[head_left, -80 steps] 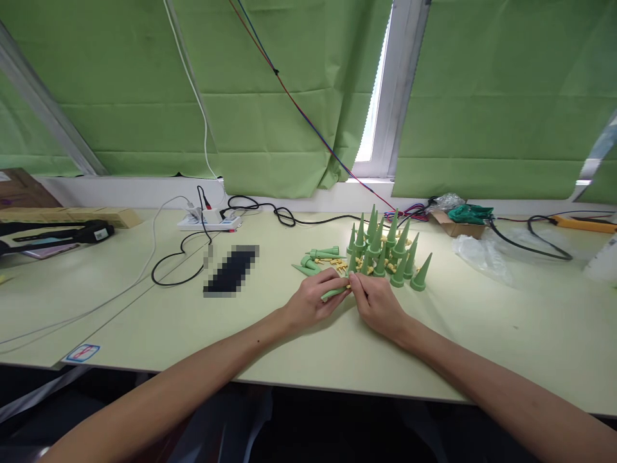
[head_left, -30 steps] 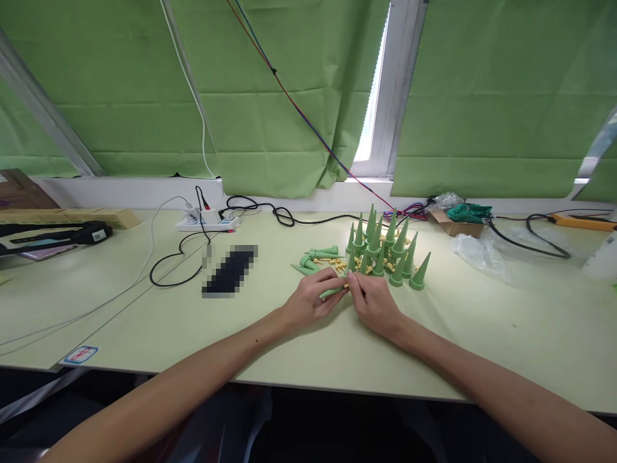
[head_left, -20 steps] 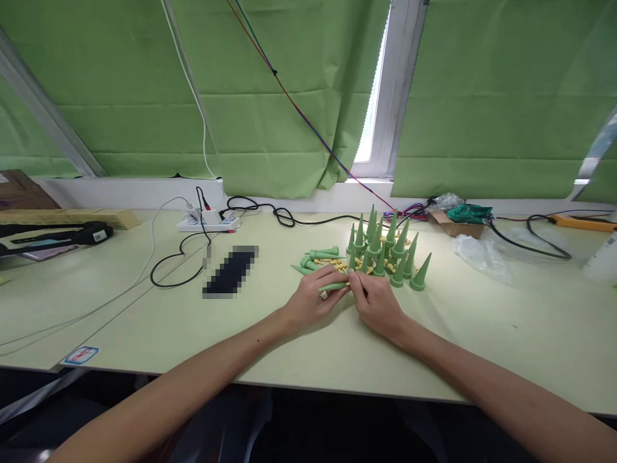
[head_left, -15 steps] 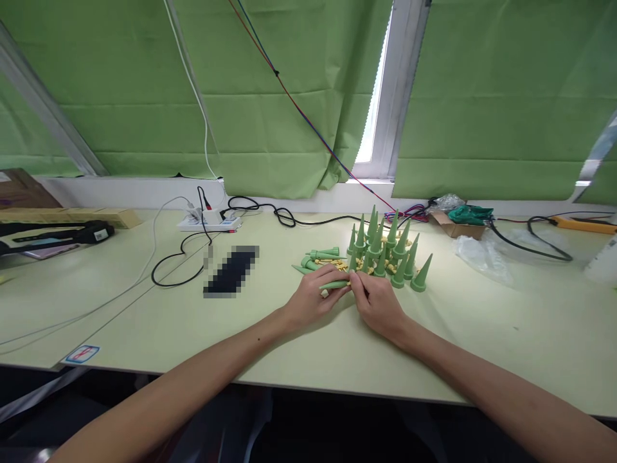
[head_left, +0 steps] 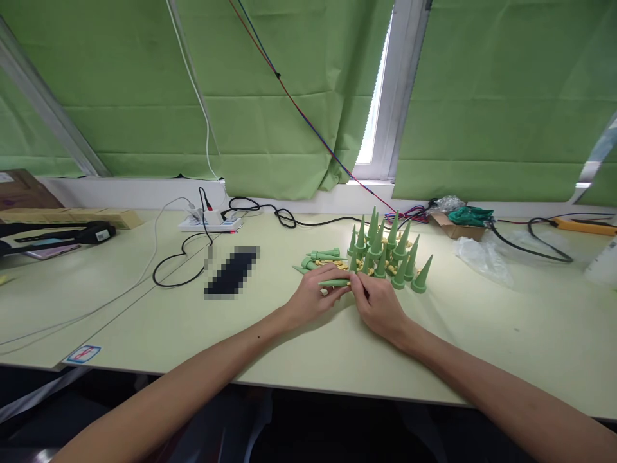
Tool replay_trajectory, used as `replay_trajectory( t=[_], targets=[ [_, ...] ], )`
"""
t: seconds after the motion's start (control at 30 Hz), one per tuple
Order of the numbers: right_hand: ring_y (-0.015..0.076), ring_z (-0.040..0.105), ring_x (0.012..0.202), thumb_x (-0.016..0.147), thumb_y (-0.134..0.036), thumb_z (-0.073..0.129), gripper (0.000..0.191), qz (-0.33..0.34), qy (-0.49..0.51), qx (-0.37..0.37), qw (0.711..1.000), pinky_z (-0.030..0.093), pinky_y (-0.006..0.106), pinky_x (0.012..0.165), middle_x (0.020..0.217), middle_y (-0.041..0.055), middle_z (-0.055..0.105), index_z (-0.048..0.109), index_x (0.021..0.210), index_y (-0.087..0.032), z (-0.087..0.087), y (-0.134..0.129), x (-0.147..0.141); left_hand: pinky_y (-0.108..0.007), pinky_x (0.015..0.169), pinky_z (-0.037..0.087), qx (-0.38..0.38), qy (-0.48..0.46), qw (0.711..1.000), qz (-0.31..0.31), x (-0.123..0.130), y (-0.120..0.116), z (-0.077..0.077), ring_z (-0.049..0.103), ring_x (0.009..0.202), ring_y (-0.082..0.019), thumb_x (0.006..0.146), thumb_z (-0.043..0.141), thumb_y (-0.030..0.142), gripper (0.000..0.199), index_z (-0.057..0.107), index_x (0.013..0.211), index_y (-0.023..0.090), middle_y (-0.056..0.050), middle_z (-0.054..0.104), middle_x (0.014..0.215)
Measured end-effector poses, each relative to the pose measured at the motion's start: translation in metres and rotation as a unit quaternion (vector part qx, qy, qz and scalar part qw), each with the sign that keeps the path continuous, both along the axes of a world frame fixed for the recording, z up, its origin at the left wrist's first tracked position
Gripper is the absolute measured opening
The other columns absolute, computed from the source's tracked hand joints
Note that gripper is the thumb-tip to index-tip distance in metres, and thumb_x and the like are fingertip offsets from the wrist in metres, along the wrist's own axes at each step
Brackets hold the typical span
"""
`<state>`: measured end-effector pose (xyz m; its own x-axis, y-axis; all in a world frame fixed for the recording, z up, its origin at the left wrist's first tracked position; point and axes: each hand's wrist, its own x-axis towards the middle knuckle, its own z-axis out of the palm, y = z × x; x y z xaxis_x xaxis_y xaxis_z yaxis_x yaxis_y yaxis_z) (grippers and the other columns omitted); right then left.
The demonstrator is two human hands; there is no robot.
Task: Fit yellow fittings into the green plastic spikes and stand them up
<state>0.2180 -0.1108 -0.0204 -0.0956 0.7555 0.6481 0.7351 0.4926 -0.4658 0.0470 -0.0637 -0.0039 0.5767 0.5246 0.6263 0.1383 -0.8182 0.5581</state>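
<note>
A green pointed plastic spike (head_left: 333, 283) lies between the fingers of my left hand (head_left: 311, 297), its tip toward the left. My right hand (head_left: 378, 302) is closed, thumb and fingers pinched against the spike's right end. A speck of a small yellow plastic piece (head_left: 348, 283) shows at that end, mostly hidden by my right fingertips. Just behind my hands, several green cone spikes (head_left: 420, 276) stand upright on round bases. More green spikes (head_left: 325, 253) lie on their sides to the left, beside a heap of small yellow pieces (head_left: 337, 263).
On the pale table (head_left: 463, 360), a blurred dark object (head_left: 234, 271) lies left of my hands. Farther back are a power strip (head_left: 212, 222), black cables (head_left: 284, 215), a cardboard box (head_left: 457, 226) with a green bag, and clear plastic wrap (head_left: 484, 260).
Both hands stay at the same spot. The held spike has tilted slightly, its tip a little higher. The whole view has shifted very slightly.
</note>
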Motion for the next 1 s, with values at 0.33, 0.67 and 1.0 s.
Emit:
replay_trajectory(
  t=[0.33, 0.67, 1.0],
  targets=[
    [0.0158, 0.047, 0.054, 0.105, -0.039, 0.027, 0.049, -0.03, -0.011, -0.136, 0.99, 0.025, 0.03, 0.057, 0.058, 0.0014, 0.056, 0.042, 0.062, -0.021, 0.005, 0.005, 0.003, -0.027, 0.056, 0.043, -0.017, 0.091, 0.992, 0.083, 0.002, 0.007, 0.005, 0.052, 0.061, -0.012, 0.09, 0.063, 0.035, 0.021, 0.067, 0.08, 0.016, -0.003, 0.064, 0.078],
    [0.0166, 0.051, 0.056, 0.105, -0.037, 0.033, 0.042, -0.084, -0.053, -0.146, 0.984, 0.026, 0.029, 0.058, 0.063, 0.0012, 0.059, 0.046, 0.068, -0.021, 0.008, 0.008, 0.005, -0.029, 0.054, 0.034, -0.065, 0.187, 0.969, 0.149, -0.001, 0.013, 0.002, 0.048, 0.058, -0.015, 0.09, 0.059, 0.038, 0.032, 0.048, 0.067, 0.019, 0.0, 0.055, 0.063],
    [0.018, 0.055, 0.058, 0.105, -0.034, 0.034, 0.036, -0.082, -0.054, -0.132, 0.986, 0.026, 0.028, 0.056, 0.067, 0.0024, 0.064, 0.055, 0.078, -0.021, 0.007, 0.009, 0.007, -0.03, 0.051, 0.033, -0.041, 0.168, 0.977, 0.126, -0.003, 0.017, -0.002, 0.05, 0.056, -0.016, 0.089, 0.06, 0.034, 0.028, 0.048, 0.068, 0.02, 0.0, 0.057, 0.062]
  ],
)
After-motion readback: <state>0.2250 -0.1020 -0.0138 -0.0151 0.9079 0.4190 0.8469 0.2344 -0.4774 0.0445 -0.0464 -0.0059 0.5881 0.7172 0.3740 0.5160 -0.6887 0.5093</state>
